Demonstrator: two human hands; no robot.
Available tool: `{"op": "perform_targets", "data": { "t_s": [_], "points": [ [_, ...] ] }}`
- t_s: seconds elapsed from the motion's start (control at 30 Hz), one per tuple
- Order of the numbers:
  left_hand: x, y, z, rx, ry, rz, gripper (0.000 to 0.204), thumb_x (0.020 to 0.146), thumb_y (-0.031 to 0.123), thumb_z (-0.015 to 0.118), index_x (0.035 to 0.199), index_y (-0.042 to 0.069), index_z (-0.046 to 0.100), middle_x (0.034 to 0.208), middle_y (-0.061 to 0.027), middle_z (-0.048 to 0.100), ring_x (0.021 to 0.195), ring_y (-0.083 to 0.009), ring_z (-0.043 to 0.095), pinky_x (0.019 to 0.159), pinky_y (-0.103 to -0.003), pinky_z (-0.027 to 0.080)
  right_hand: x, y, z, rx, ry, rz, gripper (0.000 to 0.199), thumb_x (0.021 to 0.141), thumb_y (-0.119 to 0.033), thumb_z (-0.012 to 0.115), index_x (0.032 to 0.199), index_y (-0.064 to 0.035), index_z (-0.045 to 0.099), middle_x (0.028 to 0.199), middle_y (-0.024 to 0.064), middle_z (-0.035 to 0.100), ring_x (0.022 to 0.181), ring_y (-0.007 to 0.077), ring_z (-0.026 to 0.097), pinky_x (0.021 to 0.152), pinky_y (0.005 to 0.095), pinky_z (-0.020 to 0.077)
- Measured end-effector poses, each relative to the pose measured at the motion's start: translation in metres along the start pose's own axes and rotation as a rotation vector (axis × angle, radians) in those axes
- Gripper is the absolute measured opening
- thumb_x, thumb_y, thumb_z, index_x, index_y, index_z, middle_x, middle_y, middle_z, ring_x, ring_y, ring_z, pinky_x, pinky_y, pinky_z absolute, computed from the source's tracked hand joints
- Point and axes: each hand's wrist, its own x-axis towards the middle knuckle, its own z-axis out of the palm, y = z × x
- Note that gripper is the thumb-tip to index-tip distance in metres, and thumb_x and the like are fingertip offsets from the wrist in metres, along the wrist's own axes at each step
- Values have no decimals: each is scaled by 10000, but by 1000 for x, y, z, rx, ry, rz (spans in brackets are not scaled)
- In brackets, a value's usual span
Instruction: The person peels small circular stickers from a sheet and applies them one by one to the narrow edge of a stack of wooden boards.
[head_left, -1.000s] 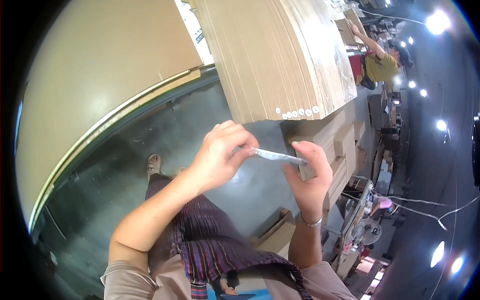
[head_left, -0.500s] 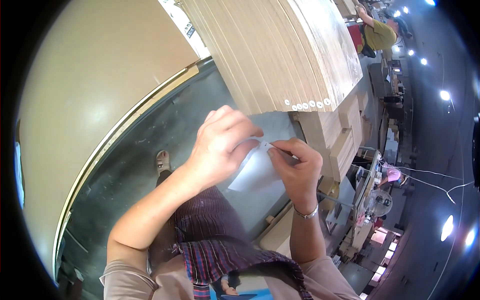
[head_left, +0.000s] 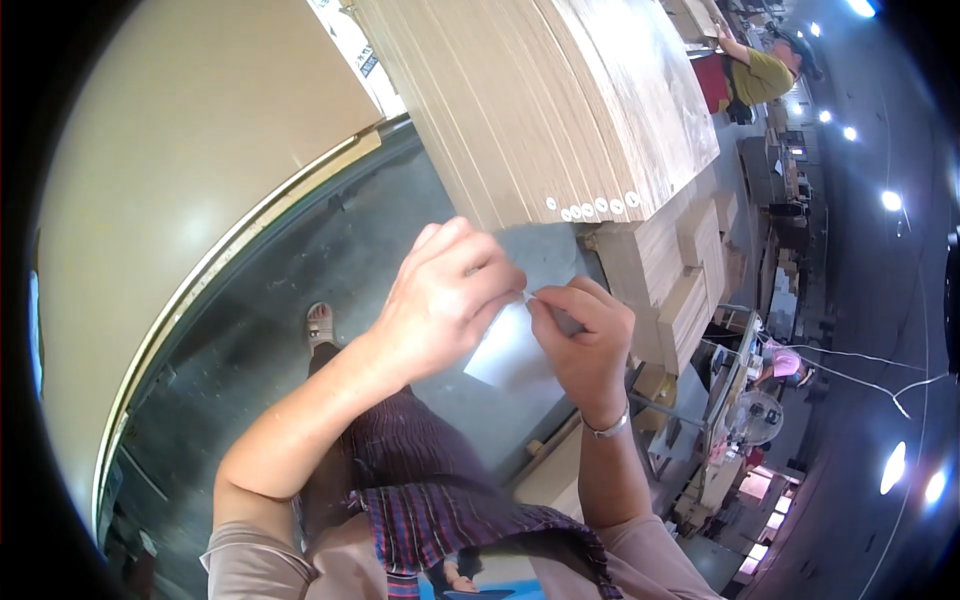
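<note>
My left hand (head_left: pixel 450 292) and my right hand (head_left: pixel 588 345) meet in front of me, fingertips almost touching. Both pinch the upper edge of a thin white sheet (head_left: pixel 508 352), which hangs down between them. A tiny white bit shows where the fingertips come together; I cannot make out whether it is the sheet's corner or a separate piece. Just beyond my hands stands a large stack of wood-grain panels (head_left: pixel 500 130). Small round white stickers (head_left: pixel 601 205) sit in a row on the panels' near ends.
A wide beige board (head_left: pixel 200 160) with a pale edge fills the left side. Shorter wooden boards (head_left: pixel 660 275) are stacked to the right of the tall stack. Farther right are a fan (head_left: pixel 755 417), cluttered workbenches and a co-worker in a yellow-green top (head_left: pixel 765 75). Grey floor lies below.
My fingertips have drawn together at the sheet's upper corner, covering the marked spot that showed before. My right hand has shifted slightly left, and the view has moved a little.
</note>
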Motion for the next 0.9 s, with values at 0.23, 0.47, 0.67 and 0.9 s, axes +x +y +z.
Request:
{"op": "perform_targets", "data": {
  "t_s": [0.23, 0.47, 0.67, 0.9],
  "points": [
    [-8, 1, 8, 96, -86, -18, 185, 649, 60, 779, 804, 66, 676, 777, -25, 554, 782, -223, 524, 701, -344, 403, -2, 15, 1, -130, -63, -140, 109, 704, -15, 714, 800, -49, 674, 691, 79, 581, 591, 274, 573, 533, 360, 452],
    [-11, 2, 6, 216, -110, 62, 180, 651, 83, 775, 795, 76, 668, 785, -19, 545, 794, -218, 522, 717, -348, 394, 3, 14, 0, -233, -128, -308, 99, 696, -21, 708, 775, -50, 657, 656, 62, 516, 563, 243, 535, 526, 353, 427],
    [-17, -6, 9, 253, -82, 128, 201, 591, 83, 752, 776, 88, 673, 776, -5, 533, 782, -203, 522, 716, -347, 389, 2, 14, 7, -195, -190, -199, 74, 704, -41, 696, 744, -55, 636, 667, 70, 528, 581, 267, 549, 537, 376, 435],
    [-23, -12, 10, 246, -61, 139, 205, 582, 81, 757, 768, 91, 672, 775, -2, 549, 781, -201, 528, 709, -342, 388, 4, 17, 9, 16, -239, 29, 54, 733, -14, 677, 784, 0, 667, 740, 131, 633, 644, 311, 609, 582, 346, 479]
  ]
}}
